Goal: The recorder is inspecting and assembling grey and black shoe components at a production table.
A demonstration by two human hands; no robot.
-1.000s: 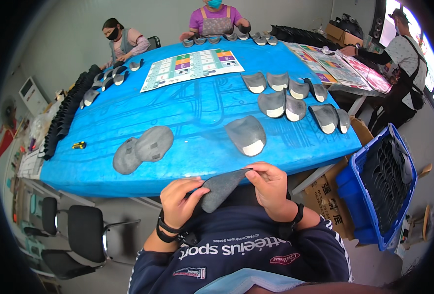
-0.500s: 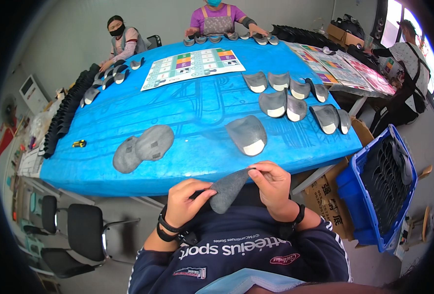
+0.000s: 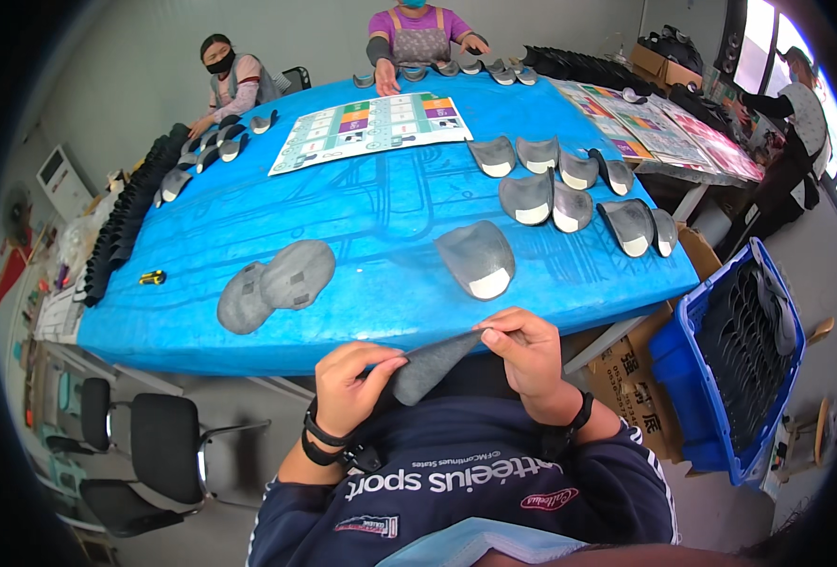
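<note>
As I watch down the line, the dark gray piece (image 3: 425, 373) hangs slantwise in the air just off the near edge of the blue-covered table (image 3: 381, 298), pinched at both ends: left hand (image 3: 354, 380) has thumb and fingers closed on one end, right hand (image 3: 524, 354) nips the raised tip. Out on top, two round gray pads (image 3: 307, 263) overlap near that edge, left of a curved pad (image 3: 473, 257) with a cream patch; more curved pads (image 3: 525, 196) bunch toward the right edge. Near the far edge, a co-worker's hand (image 3: 386, 77) is by a printed sheet (image 3: 322, 145).
</note>
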